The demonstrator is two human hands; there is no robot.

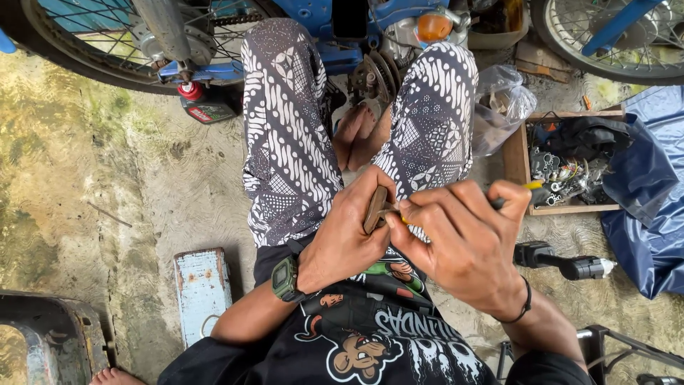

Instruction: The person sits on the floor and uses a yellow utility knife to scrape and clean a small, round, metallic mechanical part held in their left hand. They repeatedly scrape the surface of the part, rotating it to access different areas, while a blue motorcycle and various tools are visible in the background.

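Note:
I sit on the ground with my knees up in black-and-white patterned trousers (pixel 285 121). My left hand (pixel 349 232), with a green watch (pixel 284 279) on its wrist, holds a small flat brown part (pixel 375 208) edge-on. My right hand (pixel 463 239) grips a tool with a yellow-and-black handle (pixel 534 191), and its tip touches the brown part between the two hands. A black band circles the right wrist. Both hands are close together above my lap.
A blue motorcycle (pixel 313 18) stands ahead, wheels (pixel 107 50) at left and right, engine parts (pixel 374 75) between my knees. A wooden box of small parts (pixel 563 167) and blue tarp (pixel 652 199) lie right. A red-capped oil bottle (pixel 203 103) and a pale blue metal box (pixel 201 289) lie left.

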